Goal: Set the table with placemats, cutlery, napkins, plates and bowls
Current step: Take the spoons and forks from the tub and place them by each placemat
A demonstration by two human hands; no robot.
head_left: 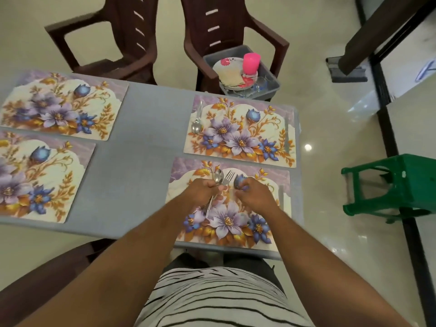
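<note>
My left hand [206,188] grips a bundle of cutlery [220,178] over the near right placemat [227,220]. Spoon bowls and a fork's tines stick out above the fist, and handles poke out below it. Just to the right of the bundle, my right hand [253,195] hovers with curled fingers, and whether it pinches a piece is hidden. The far right placemat [240,132] has a spoon [197,125] on its left edge and a knife [286,133] on its right edge. Two bare placemats [61,105] [35,175] lie on the left.
The grey table [146,142] ends just right of the mats. A grey tub [274,84] with plates [230,72] and a pink cup [251,63] sits on a brown chair [226,27]. A second brown chair [113,36] stands beside it. A green stool [396,185] is on the right.
</note>
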